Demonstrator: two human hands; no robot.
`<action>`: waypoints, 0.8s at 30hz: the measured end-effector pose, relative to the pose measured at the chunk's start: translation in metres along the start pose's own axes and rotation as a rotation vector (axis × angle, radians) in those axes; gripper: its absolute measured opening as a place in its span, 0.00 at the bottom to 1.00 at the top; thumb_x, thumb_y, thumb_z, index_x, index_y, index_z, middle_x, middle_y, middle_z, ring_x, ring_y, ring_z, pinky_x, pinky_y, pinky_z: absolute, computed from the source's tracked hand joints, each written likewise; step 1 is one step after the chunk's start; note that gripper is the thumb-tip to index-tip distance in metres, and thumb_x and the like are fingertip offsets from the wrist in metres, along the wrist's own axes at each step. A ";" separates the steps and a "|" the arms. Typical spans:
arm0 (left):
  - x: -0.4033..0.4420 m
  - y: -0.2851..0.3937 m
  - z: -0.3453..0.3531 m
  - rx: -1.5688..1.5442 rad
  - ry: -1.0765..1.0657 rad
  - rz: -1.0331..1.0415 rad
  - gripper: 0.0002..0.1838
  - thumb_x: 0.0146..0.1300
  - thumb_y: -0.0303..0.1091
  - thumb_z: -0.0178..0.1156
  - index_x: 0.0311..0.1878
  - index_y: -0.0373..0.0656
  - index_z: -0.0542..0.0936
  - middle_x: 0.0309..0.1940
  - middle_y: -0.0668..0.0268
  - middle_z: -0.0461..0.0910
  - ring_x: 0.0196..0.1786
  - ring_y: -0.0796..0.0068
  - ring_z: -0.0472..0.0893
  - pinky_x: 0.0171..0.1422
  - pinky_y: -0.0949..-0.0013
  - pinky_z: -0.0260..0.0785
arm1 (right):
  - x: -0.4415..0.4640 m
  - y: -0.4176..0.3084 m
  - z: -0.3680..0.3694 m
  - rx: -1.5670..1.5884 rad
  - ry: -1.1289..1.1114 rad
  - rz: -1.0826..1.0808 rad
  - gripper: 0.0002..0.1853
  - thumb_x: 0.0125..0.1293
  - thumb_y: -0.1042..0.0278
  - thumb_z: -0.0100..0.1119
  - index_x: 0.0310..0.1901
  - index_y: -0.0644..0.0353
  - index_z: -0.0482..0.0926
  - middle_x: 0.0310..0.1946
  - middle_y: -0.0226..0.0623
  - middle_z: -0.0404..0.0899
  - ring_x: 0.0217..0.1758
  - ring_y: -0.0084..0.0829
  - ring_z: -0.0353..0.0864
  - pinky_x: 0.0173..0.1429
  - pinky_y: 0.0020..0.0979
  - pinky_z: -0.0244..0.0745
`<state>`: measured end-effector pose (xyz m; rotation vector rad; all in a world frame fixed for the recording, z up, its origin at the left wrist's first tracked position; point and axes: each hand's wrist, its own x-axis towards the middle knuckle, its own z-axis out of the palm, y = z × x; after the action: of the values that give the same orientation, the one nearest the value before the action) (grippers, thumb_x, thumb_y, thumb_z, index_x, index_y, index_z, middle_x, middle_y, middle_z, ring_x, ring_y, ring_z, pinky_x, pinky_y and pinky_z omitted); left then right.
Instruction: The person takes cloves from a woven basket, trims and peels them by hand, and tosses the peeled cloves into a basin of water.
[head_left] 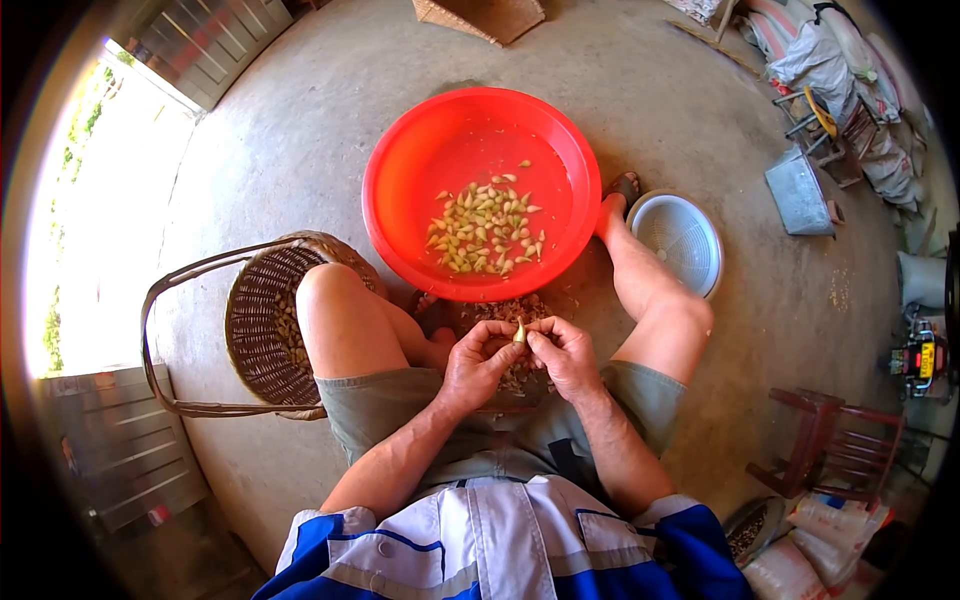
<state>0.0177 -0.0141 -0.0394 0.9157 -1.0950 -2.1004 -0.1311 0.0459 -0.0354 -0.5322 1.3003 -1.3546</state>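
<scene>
My left hand (pixel 478 364) and my right hand (pixel 566 360) meet between my knees, fingertips closed in a pinch. A small pale-yellow bulb (pixel 519 332) with a pointed tip stands upright between them, its lower part partly covered by the fingers. Just beyond my hands is a wide red plastic basin (pixel 400 190). Many similar bulbs (pixel 484 228) lie in it, gathered towards the near side. Dry skins and scraps (pixel 515 311) litter the floor beneath my hands. To my left a brown wicker basket (pixel 262 320) with a tall handle leans near my knee, more bulbs inside.
A pale round strainer bowl (pixel 688 230) sits beside my right foot. Further right are a metal bucket (pixel 799 192) and piled sacks (pixel 850 80). A wooden chair (pixel 835 445) lies at the lower right. At the top edge is a woven tray (pixel 480 15); a bright doorway opens on the left.
</scene>
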 end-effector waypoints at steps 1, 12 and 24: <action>0.000 0.000 0.000 0.005 -0.001 -0.001 0.11 0.65 0.21 0.59 0.50 0.36 0.73 0.44 0.64 0.80 0.48 0.75 0.80 0.55 0.71 0.75 | 0.000 0.000 0.000 -0.032 0.010 -0.004 0.05 0.67 0.70 0.59 0.39 0.62 0.78 0.25 0.24 0.76 0.24 0.13 0.69 0.28 0.17 0.66; 0.002 -0.001 -0.001 -0.055 0.017 -0.055 0.12 0.65 0.21 0.59 0.52 0.37 0.74 0.46 0.64 0.80 0.48 0.74 0.81 0.55 0.70 0.75 | -0.003 -0.010 0.002 -0.143 0.013 -0.046 0.04 0.65 0.72 0.61 0.40 0.62 0.79 0.26 0.25 0.78 0.25 0.12 0.71 0.28 0.17 0.67; -0.001 0.001 0.000 0.118 0.042 -0.029 0.13 0.64 0.21 0.60 0.51 0.37 0.73 0.44 0.66 0.80 0.48 0.78 0.80 0.54 0.73 0.74 | -0.004 -0.013 0.004 -0.336 0.057 -0.122 0.03 0.62 0.76 0.60 0.33 0.63 0.76 0.25 0.23 0.75 0.25 0.11 0.69 0.28 0.18 0.66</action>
<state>0.0181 -0.0136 -0.0382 1.0328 -1.2014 -2.0473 -0.1318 0.0450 -0.0217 -0.8183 1.5760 -1.2624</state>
